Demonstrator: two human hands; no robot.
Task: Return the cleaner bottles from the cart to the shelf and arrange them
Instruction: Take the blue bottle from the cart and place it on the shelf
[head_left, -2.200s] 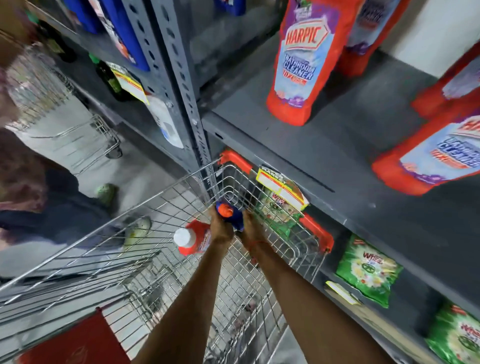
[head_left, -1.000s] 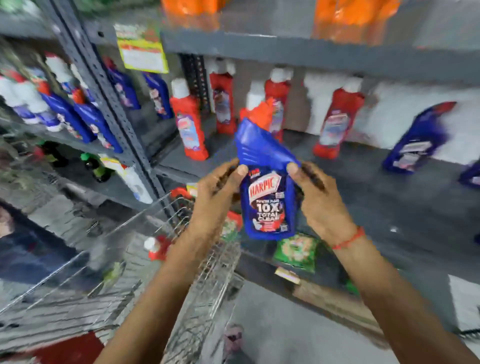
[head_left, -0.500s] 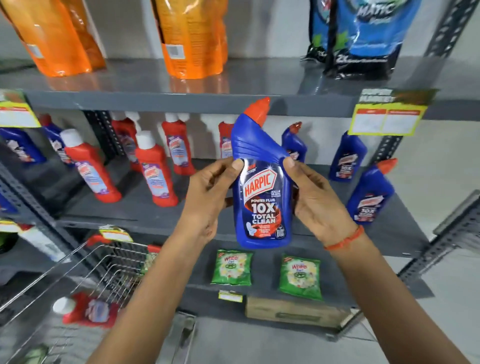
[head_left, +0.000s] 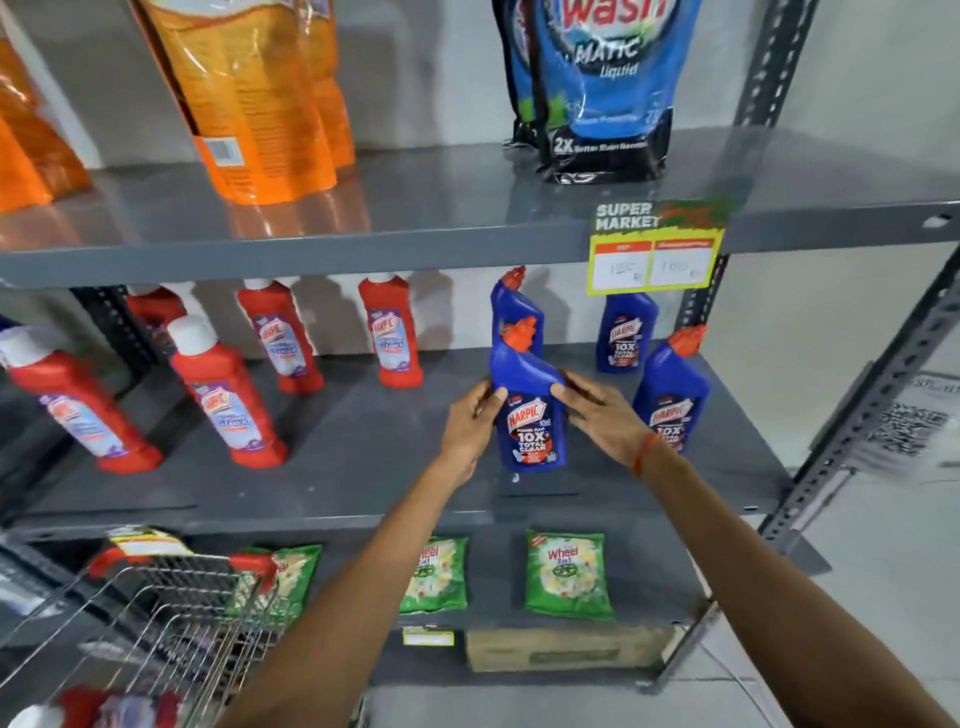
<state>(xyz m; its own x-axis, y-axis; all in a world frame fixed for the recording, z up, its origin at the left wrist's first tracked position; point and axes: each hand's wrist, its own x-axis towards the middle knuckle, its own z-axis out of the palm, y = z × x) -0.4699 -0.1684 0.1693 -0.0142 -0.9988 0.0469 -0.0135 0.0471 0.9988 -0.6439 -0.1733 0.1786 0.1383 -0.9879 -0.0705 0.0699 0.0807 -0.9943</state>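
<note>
A blue Harpic bottle with an orange cap stands upright on the grey middle shelf, its base touching or just above the surface. My left hand grips its left side and my right hand grips its right side. Three more blue bottles stand nearby: one right behind it, one at the back right, one to the right. Several red Harpic bottles fill the shelf's left half. The wire cart sits at lower left with a red bottle lying in it.
Orange pouches and blue detergent pouches stand on the upper shelf, which carries a yellow price tag. Green Wheel packets and a cardboard box lie on the bottom shelf. A slotted upright bounds the right side.
Both hands lifted the blue bottle out of the cart, carried it up and forward, and lowered it onto the middle shelf among the other blue bottles. My view swung from the cart to the shelf.
</note>
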